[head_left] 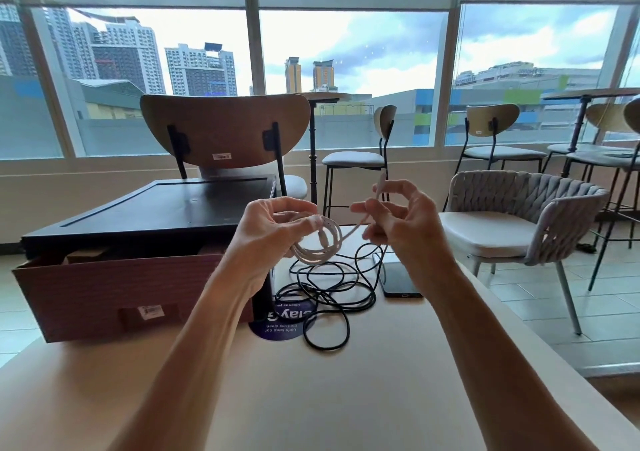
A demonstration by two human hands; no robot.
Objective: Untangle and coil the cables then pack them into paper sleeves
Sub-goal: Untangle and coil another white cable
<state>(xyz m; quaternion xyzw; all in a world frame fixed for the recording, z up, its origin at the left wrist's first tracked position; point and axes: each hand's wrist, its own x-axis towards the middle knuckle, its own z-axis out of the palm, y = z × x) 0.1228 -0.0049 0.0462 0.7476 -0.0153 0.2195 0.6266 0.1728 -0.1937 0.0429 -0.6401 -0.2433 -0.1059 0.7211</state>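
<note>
A white cable [323, 242] is wound into a small coil that hangs from my left hand [273, 232], whose fingers and thumb curl round its top. The coil's loose end runs right to my right hand [398, 218], which pinches it, with the white plug sticking up above the fingers. Both hands are held above the table. Below them a black cable [325, 298] lies in a loose tangle of loops on the tan table [311, 398].
A brown cardboard box [114, 294] with a black tray-like lid stands at the left of the table. A dark phone [398, 279] lies right of the black cable, and a round purple sticker [280, 327] lies under it. Chairs and stools stand beyond the table.
</note>
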